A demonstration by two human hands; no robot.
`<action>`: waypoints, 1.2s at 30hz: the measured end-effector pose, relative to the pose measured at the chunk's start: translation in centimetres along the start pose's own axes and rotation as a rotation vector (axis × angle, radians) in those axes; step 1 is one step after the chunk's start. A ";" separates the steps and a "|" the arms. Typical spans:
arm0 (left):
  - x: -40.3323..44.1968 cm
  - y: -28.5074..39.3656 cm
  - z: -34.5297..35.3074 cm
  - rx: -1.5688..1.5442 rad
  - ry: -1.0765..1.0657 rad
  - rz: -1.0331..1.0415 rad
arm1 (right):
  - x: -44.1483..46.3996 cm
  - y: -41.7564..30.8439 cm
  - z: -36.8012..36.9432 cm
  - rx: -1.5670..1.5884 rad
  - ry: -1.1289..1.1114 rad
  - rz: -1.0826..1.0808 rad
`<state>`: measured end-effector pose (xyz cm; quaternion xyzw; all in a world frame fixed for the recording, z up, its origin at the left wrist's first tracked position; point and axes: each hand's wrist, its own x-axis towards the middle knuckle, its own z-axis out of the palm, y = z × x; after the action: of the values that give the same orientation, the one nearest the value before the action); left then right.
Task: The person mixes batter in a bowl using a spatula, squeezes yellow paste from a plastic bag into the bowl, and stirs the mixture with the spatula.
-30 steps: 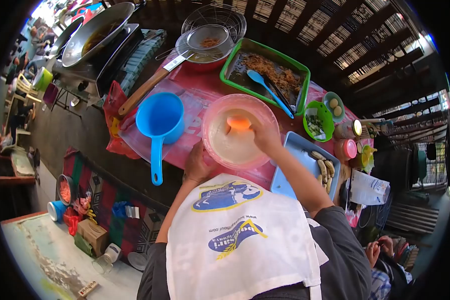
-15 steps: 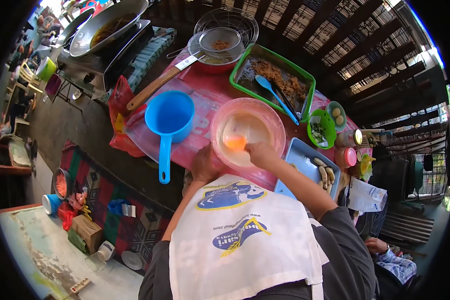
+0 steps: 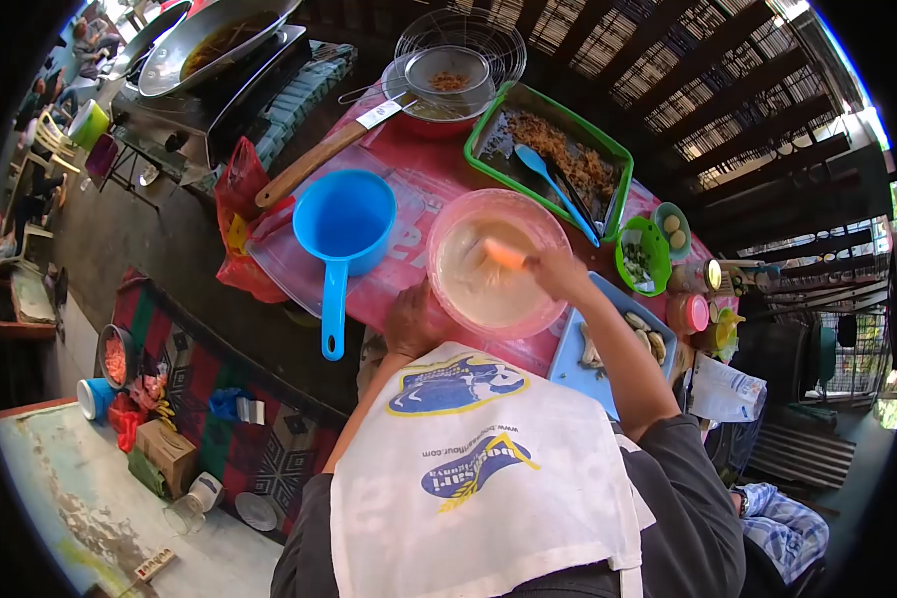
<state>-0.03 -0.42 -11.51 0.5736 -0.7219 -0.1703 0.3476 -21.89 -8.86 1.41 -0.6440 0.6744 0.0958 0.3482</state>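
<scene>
A pink bowl [image 3: 558, 239] holding pale, creamy batter [image 3: 468, 274] stands on the table in front of me. My right hand [image 3: 558, 274] is closed around an orange stirring utensil [image 3: 505, 254] over the batter; motion blurs it, so its exact shape is unclear. At the bowl's lower left side is my left hand [image 3: 407, 321], its fingers curled against the bowl and partly hidden. Left of the bowl sits a blue dipper [image 3: 344, 214], its handle pointing towards me. A light-blue tray [image 3: 578, 374] with peeled bananas [image 3: 643, 339] lies under my right forearm.
Beyond the bowl, a green-rimmed tray [image 3: 623, 189] holds brown shreds and a blue spoon [image 3: 558, 194]. A strainer [image 3: 448, 70] rests over a red basin. Green bowls [image 3: 643, 254] and jars [image 3: 686, 312] line the right. A wok [image 3: 209, 50] stands on the stove at the upper left.
My right hand has swung up and right across the bowl, and the orange utensil has lifted partly out of the batter. My left hand stays by the bowl.
</scene>
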 end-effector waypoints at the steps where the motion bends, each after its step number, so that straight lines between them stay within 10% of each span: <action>1: 0.0 -0.1 0.2 -0.011 -0.008 -0.017 | 1.1 0.5 0.8 -0.113 0.072 -0.062; 8: -0.4 -0.6 0.5 0.013 -0.005 -0.029 | -0.3 0.1 2.3 0.004 -0.183 -0.202; 12: -0.4 -1.6 1.5 0.059 0.028 0.030 | 3.4 1.4 0.0 -0.035 0.085 -0.050; 16: -0.7 -1.7 1.5 0.063 0.029 0.014 | 1.3 0.4 5.2 -0.268 0.111 -0.408; 19: -0.5 -1.4 1.3 0.085 0.025 0.028 | -1.0 -1.2 1.0 -0.107 -0.255 -0.242; 23: -0.4 -1.0 1.1 0.082 0.021 0.011 | 2.8 -1.2 -0.4 -0.044 0.030 -0.094; 27: -0.3 -1.1 0.7 0.065 -0.020 0.007 | 2.6 0.6 6.3 -0.429 0.192 -0.603; 30: -0.4 -1.1 1.2 0.075 0.023 0.006 | 1.4 2.1 3.0 -0.257 -0.079 -0.593; 33: 0.1 -0.2 0.4 0.056 -0.017 -0.023 | 1.0 -1.5 -2.1 -0.179 -0.075 -0.074; 36: -0.1 -0.6 0.7 0.043 -0.003 -0.009 | 5.0 2.3 3.8 -0.402 0.229 -0.242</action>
<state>-0.06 -0.63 -12.43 0.5838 -0.7235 -0.1571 0.3332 -22.41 -10.34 -5.12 -0.7829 0.5949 0.1120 0.1436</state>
